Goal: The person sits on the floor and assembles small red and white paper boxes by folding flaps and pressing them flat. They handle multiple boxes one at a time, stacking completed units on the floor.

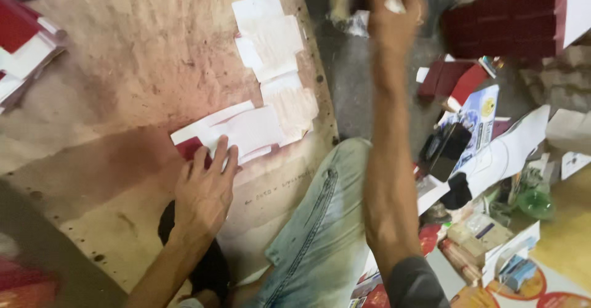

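While the left hand (206,185) presses flat on the white sheets (243,132), keep them aligned (raised right hand (394,12) blurred, grip unclear).

right hand (394,6) blurred, fingertips cut off at top edge; its grip unclear.

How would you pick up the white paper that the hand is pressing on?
Probably by its free right-hand edge, coming in from the right. The white sheet lies flat on the stained board, and the left hand pins its lower left end over a dark red card. The right hand is raised, blurred, well away.
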The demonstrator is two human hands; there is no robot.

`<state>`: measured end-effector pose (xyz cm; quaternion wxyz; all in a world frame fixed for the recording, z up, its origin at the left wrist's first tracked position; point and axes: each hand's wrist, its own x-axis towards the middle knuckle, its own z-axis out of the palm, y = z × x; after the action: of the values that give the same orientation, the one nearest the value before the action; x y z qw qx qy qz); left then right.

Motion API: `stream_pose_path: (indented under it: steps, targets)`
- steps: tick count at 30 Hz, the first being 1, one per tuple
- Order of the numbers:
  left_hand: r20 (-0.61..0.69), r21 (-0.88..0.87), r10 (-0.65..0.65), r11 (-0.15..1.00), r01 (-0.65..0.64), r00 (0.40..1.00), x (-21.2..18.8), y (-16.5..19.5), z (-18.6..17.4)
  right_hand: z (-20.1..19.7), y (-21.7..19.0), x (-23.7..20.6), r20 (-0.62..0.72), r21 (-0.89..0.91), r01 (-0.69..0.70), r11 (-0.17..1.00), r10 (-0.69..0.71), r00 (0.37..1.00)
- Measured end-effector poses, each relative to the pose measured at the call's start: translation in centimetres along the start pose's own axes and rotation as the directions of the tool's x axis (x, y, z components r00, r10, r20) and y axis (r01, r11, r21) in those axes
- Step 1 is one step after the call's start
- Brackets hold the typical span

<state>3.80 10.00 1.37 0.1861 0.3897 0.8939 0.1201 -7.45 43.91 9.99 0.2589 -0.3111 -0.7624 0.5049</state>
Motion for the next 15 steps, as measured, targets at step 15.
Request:
stream_pose_path:
  steps: [15]
  targets:
    - [-0.199,-0.199,-0.097,0.978,0.057,0.975,1.6,0.3,-0.3,-7.7,3.1,2.3,0.253,-0.862,0.229,0.452,-0.010,0.968]
